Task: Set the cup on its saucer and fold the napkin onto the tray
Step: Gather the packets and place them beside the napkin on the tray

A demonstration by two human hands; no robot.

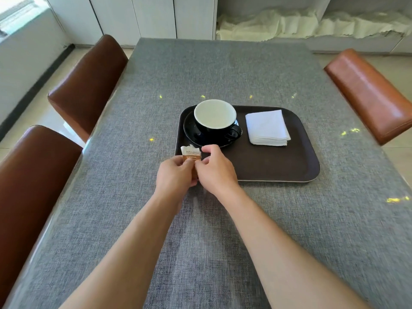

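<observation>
Both hands meet at the tray's (278, 166) near left corner — left hand (176, 175) and right hand (215, 169) pinch a small packet (191, 153), torn open on top. Farther in, the cup (215, 118) stands on its saucer (191, 132); the folded napkin (267, 127) lies on the tray just right of it.

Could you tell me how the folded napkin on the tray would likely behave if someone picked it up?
The napkin looks like thin layered cloth or paper, so probably light and floppy. Lifted by one corner, its stacked folds would likely fall open. It lies flat on the tray, so it shouldn't roll.
</observation>
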